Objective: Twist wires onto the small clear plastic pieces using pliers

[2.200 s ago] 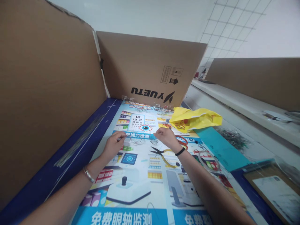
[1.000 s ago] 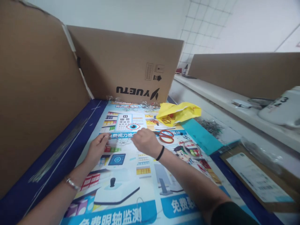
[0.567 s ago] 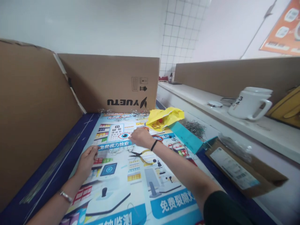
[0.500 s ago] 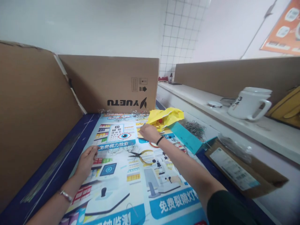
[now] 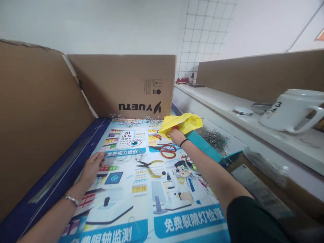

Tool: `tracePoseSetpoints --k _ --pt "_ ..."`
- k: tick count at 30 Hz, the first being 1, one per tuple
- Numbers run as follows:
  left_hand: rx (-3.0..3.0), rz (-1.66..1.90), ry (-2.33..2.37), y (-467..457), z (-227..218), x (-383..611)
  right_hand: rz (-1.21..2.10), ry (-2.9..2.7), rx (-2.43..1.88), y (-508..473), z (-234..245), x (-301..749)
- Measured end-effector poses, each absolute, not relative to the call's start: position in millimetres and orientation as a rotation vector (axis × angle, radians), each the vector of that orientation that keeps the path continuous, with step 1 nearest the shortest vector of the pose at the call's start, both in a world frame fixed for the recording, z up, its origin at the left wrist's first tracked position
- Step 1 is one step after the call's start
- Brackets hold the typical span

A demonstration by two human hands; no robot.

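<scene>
My right hand [image 5: 178,136] is at the mouth of a crumpled yellow plastic bag [image 5: 187,122], its fingers curled beside something red and their tips hidden. My left hand [image 5: 92,167] hovers over the left side of the printed sheet [image 5: 141,209], thumb and fingers pinched together; whatever is between them is too small to make out. Thin wire pieces [image 5: 126,158] lie just right of it. Between the hands are yellow-handled pliers [image 5: 150,167] and red-handled scissors [image 5: 167,151].
A teal box [image 5: 205,145] with many small metal pieces [image 5: 215,140] stands right of the bag. Nearer is an opened brown carton [image 5: 301,192]. Cardboard panels [image 5: 121,81] wall off the back and left. A white mug [image 5: 288,113] stands on the right ledge [image 5: 220,101].
My right hand has moved right, from above the sheet to the yellow bag's mouth, uncovering the scissors. My left hand keeps its place on the left. The view has turned slightly.
</scene>
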State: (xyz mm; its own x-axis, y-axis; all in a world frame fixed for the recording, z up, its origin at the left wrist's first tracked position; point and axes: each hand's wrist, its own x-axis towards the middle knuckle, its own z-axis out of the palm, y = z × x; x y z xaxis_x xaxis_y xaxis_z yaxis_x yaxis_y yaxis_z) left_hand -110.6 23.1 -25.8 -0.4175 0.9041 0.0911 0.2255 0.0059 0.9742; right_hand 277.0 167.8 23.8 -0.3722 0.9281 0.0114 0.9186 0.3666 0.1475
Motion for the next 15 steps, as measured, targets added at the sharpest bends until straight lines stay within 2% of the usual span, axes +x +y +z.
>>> tracePoseSetpoints --k 9,15 --pt "1.135 1.415 1.740 24.3 -27.2 -112.8 -0.179 2.517 1.818 181.4 32.1 279.2" --pt "1.156 1.396 1.783 32.8 -36.2 -120.5 -0.649 2.532 2.005 167.2 66.4 293.0"
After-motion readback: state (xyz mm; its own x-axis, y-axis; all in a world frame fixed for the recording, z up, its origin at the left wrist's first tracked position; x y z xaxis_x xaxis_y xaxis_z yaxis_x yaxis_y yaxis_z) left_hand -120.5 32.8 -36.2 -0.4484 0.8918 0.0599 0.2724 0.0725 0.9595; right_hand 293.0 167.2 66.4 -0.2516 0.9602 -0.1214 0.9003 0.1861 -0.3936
